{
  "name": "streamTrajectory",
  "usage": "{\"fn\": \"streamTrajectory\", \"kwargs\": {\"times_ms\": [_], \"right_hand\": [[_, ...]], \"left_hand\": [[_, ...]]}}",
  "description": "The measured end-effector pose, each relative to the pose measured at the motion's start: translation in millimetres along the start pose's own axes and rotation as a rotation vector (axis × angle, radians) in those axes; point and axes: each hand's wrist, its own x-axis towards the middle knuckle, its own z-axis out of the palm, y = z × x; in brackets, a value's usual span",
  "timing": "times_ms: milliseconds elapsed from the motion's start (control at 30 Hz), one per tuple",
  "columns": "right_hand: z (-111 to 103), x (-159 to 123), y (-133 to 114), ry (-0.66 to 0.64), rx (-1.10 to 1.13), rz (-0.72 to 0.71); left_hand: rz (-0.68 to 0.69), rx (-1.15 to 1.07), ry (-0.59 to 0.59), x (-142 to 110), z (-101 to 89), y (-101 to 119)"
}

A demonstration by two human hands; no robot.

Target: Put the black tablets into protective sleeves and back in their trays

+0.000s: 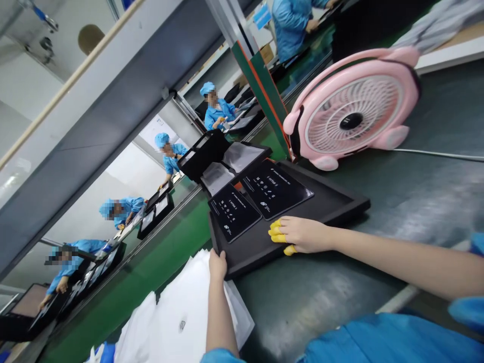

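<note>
A shallow black tray [249,256] lies tilted in view on the bench before me. On it rest two flat dark panels, a left one [236,214] and a right one [278,191], both with white print and icons. My left hand [217,264] grips the tray's near left corner, its thumb over the rim. Yellow finger cots cover the fingertips of my right hand [308,235], which is over the tray's near edge beside the right panel. Those fingers are slightly bent, with the thumb apart and nothing visible between them.
White sheets or bags [181,307] are piled left of the tray. A pink fan [355,113] stands at the right, its cable on the bench. Behind are a black tray with translucent bags [242,156] and a green conveyor [151,262]. Several people in blue work beyond it.
</note>
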Motion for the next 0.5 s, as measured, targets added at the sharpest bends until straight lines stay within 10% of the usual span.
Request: {"fn": "streamTrajectory", "kwargs": {"times_ms": [200,500], "right_hand": [[0.9,-20.4,22.0,0.203,-0.037,-0.063],[20.6,-3.8,22.8,0.123,0.307,0.261]], "left_hand": [[-0.021,-0.005,-0.079,-19.1,10.9,4.2],[-0.048,0.092,-0.065,-47.5,-35.1,-34.5]]}}
